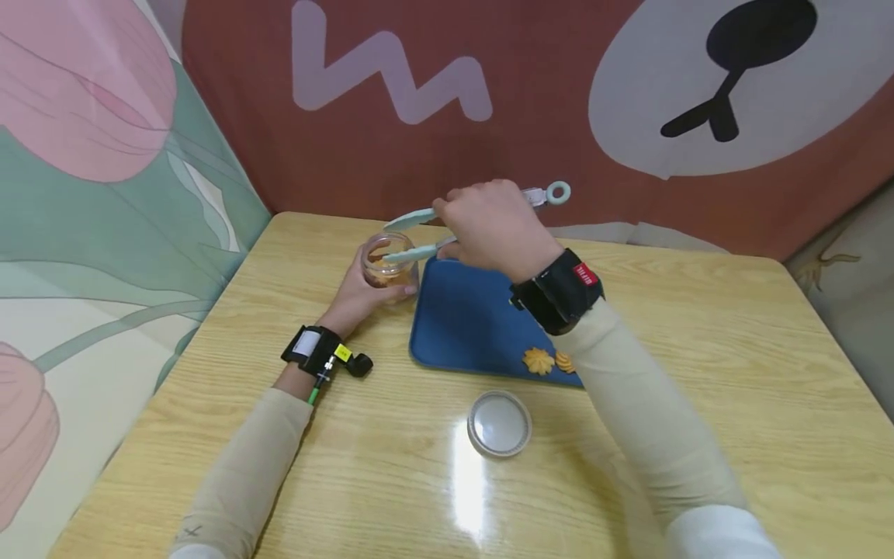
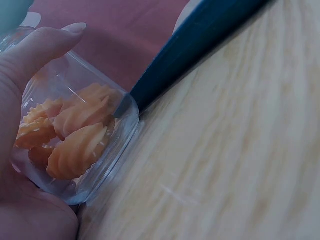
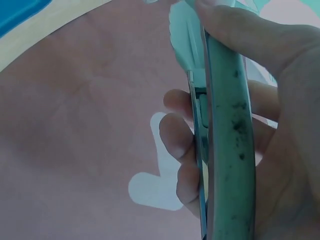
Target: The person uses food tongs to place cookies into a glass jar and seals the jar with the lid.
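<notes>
My left hand [image 1: 365, 289] grips a clear jar [image 1: 391, 264] at the back left of the table. Several ridged golden cookies [image 2: 77, 150] lie inside it, seen through the wall in the left wrist view. The jar leans against my palm, its base close to the tray. My right hand [image 1: 499, 225] holds mint-green tongs [image 3: 230, 130], fingers curled round both arms. In the head view the tongs' tips are spread apart at the jar's mouth, one tip over the opening. No cookie is visible between them.
A blue tray [image 1: 461, 318] lies right of the jar. On its front edge rest a flower-shaped cookie [image 1: 538, 361] and another cookie [image 1: 564, 362], partly hidden by my right sleeve. A round lid [image 1: 499, 424] lies on the wooden table [image 1: 391, 466] in front.
</notes>
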`<control>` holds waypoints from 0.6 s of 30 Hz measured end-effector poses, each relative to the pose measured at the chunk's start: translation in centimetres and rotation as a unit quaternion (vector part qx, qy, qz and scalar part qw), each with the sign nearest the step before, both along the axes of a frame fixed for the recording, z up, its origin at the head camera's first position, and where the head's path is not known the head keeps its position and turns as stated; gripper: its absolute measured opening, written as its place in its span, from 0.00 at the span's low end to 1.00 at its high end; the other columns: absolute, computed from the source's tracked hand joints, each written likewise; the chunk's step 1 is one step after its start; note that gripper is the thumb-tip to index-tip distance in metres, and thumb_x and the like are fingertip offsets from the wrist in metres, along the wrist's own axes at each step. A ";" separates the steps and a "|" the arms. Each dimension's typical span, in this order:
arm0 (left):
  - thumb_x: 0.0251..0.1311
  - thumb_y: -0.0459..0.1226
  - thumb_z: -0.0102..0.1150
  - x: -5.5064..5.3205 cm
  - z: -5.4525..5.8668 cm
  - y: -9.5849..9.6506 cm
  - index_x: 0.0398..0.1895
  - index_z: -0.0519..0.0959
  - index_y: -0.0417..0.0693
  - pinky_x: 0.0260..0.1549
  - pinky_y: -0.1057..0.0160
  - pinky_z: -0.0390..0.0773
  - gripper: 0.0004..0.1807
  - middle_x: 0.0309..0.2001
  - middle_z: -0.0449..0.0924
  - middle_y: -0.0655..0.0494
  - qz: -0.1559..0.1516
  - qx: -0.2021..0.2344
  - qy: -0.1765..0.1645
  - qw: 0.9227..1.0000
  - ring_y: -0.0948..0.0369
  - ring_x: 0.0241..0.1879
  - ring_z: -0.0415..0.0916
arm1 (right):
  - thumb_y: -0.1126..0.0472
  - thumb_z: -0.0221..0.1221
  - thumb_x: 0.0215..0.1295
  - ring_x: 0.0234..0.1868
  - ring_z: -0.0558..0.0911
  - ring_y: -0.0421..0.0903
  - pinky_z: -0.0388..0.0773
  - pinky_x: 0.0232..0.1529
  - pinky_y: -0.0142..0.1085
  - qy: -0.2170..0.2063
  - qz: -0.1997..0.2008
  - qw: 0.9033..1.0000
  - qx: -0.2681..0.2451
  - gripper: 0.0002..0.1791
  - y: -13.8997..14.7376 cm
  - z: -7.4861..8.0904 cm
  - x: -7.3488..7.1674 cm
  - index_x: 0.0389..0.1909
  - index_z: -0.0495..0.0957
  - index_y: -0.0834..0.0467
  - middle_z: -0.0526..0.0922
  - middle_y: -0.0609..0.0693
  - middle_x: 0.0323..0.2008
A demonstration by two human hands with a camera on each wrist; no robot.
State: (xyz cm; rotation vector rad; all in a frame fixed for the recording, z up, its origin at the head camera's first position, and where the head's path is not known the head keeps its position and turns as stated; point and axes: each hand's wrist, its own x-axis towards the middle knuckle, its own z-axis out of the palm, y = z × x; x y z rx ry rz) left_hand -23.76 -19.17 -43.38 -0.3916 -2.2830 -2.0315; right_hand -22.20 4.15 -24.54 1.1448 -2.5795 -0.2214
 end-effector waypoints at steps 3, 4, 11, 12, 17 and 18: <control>0.41 0.38 0.77 0.0 0.0 0.2 0.64 0.58 0.69 0.58 0.47 0.62 0.48 0.63 0.62 0.45 -0.003 0.001 -0.003 1.000 0.58 0.57 0.65 | 0.39 0.68 0.47 0.26 0.76 0.47 0.79 0.27 0.42 0.001 -0.002 1.000 -0.003 0.30 0.2 -0.2 0.1 0.45 0.79 0.57 0.81 0.51 0.32; 0.40 0.38 0.77 0.0 0.1 0.2 0.64 0.58 0.69 0.57 0.47 0.62 0.48 0.63 0.62 0.45 -0.004 0.003 -0.003 1.000 0.58 0.57 0.65 | 0.39 0.68 0.47 0.26 0.76 0.47 0.79 0.27 0.42 0.002 -0.003 1.000 -0.006 0.31 0.3 -0.2 0.2 0.46 0.79 0.57 0.82 0.51 0.32; 0.40 0.37 0.77 -0.2 0.3 0.3 0.64 0.59 0.68 0.55 0.49 0.64 0.48 0.59 0.65 0.49 -0.004 0.010 0.003 1.000 0.57 0.55 0.67 | 0.38 0.68 0.45 0.26 0.76 0.47 0.78 0.25 0.41 -0.004 -0.009 1.000 -0.029 0.35 1.1 0.0 0.4 0.50 0.77 0.57 0.82 0.51 0.32; 0.40 0.37 0.77 -0.1 0.4 0.3 0.64 0.59 0.68 0.55 0.49 0.65 0.48 0.59 0.66 0.50 -0.003 0.010 0.001 1.000 0.57 0.55 0.67 | 0.38 0.68 0.45 0.25 0.75 0.47 0.78 0.25 0.41 -0.005 -0.009 0.999 -0.034 0.36 1.3 0.0 0.4 0.51 0.77 0.57 0.82 0.52 0.32; 0.40 0.36 0.76 0.1 0.6 0.2 0.65 0.58 0.67 0.53 0.52 0.66 0.48 0.59 0.65 0.45 -0.009 0.016 -0.001 1.000 0.56 0.53 0.68 | 0.36 0.68 0.45 0.26 0.76 0.48 0.78 0.25 0.43 -0.003 -0.013 0.998 -0.066 0.39 2.7 -0.1 0.6 0.54 0.75 0.58 0.83 0.52 0.35; 0.41 0.36 0.76 0.2 0.8 0.2 0.65 0.58 0.67 0.53 0.53 0.67 0.48 0.59 0.65 0.44 -0.012 0.018 -0.002 1.000 0.56 0.54 0.68 | 0.36 0.68 0.45 0.27 0.76 0.48 0.78 0.25 0.43 -0.002 -0.017 0.997 -0.072 0.40 3.0 -0.1 0.7 0.54 0.75 0.58 0.83 0.53 0.36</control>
